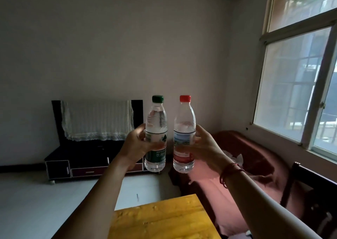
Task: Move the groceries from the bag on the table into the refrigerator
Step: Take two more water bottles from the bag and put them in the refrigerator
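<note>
The left grip (pixel 135 144) is wrapped round the middle of a water bottle with a green cap (pixel 156 122). The right grip (pixel 206 147) is wrapped round the middle of a water bottle with a red cap (pixel 184 118). Both bottles stand straight up in the air, side by side but not touching, out past the far edge of the yellow bench (pixel 160 220). They look full and both caps are on. I think the job now is to carry them to the fridge. To do that well, hold each one tight round the label, where the sides are flat, because the plastic is smooth and water is heavy. It is best to carry them caps up and not bang them together. One grip will have to be free to open the fridge door (so one bottle may need to be tucked away or set down first). I cannot see the fridge at all, so I cannot say which way to go. The bag is not in the picture either, and the near part of the bench is cut off at the bottom. The fingers behind the bottles only show as a blur through the water. The room is dim, and the words on the labels are too small to read.
</note>
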The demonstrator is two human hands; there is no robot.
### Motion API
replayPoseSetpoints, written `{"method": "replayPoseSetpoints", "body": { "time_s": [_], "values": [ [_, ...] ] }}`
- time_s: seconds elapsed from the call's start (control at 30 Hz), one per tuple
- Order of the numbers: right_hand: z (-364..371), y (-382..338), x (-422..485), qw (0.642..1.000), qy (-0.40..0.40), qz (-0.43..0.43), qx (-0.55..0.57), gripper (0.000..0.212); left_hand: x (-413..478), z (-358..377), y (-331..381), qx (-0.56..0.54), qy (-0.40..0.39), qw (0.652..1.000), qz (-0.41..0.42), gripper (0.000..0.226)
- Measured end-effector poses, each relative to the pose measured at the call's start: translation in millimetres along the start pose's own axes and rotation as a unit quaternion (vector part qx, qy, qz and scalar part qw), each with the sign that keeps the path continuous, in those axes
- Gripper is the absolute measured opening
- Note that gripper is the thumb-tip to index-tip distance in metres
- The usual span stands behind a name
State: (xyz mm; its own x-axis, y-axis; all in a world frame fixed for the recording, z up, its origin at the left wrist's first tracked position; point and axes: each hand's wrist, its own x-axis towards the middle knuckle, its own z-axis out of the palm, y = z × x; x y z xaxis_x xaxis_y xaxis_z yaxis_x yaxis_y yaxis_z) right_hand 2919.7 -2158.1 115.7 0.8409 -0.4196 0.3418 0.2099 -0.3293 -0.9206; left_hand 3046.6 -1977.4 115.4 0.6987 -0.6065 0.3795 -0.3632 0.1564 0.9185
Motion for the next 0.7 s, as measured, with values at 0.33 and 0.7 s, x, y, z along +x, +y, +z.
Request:
{"method": "replayPoseSetpoints", "body": {
  "time_s": [0.33,0.7],
  "values": [
    [86.6,2.1,10.8,0.995,-0.101,-0.026,-0.012,0.071,-61.7,-83.2,1.5,0.062,0.122,0.990,-0.021,0.061],
    [279.1,-40.1,-22.2,0.967,-0.244,-0.069,0.030,0.066,-212.7,-224.9,32.0,0.161,0.336,0.926,-0.061,0.055]
  ]
}}
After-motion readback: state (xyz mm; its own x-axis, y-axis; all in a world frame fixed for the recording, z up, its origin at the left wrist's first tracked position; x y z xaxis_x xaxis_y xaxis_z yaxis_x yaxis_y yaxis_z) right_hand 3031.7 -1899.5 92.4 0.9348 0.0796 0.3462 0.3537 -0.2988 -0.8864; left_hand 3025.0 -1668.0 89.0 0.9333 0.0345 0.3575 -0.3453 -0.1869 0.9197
